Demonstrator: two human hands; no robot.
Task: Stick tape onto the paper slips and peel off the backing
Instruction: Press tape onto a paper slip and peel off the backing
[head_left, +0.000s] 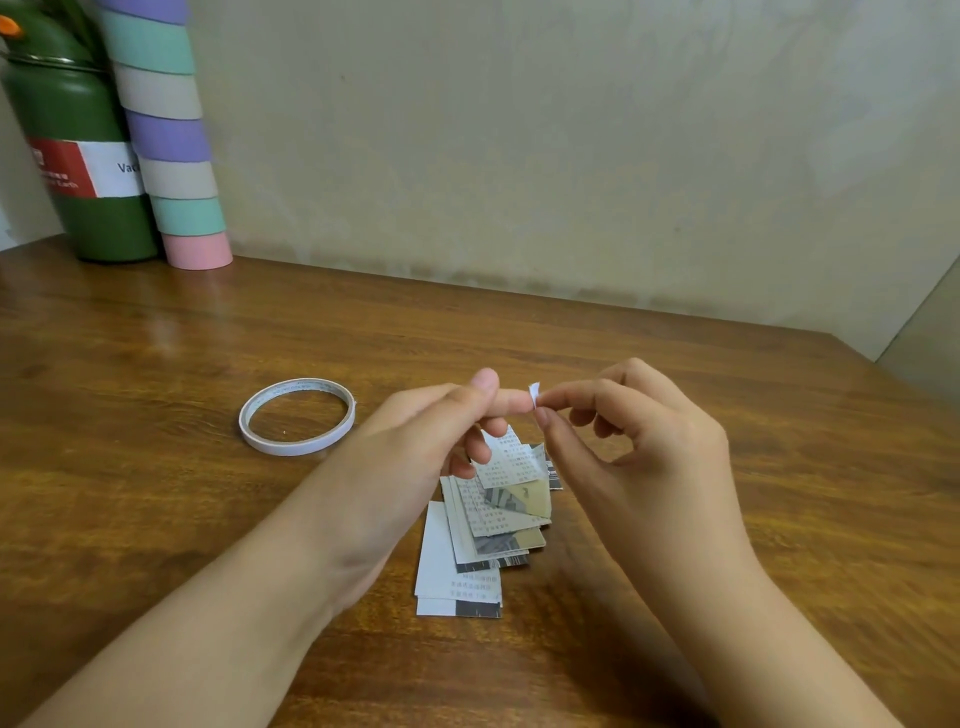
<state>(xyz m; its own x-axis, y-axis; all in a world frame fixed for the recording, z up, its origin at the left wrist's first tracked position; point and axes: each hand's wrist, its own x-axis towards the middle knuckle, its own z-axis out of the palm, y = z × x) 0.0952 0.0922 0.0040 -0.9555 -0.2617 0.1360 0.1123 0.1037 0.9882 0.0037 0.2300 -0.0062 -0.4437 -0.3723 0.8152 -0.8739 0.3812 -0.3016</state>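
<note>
my right hand (639, 447) pinches a small white tape scrap (534, 391) at my left hand's (415, 441) extended fingertip. left also holds one paper slip (511, 460) in curled fingers. slip pile (478, 540) lies directly below, near side; tape roll (297, 415) sits left.

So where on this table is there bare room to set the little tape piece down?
Bare wood lies right of the right hand, and between the tape roll and the green bottle. It is crowded at centre: the paper slips sit under both hands, the left hand beside the roll.
</note>
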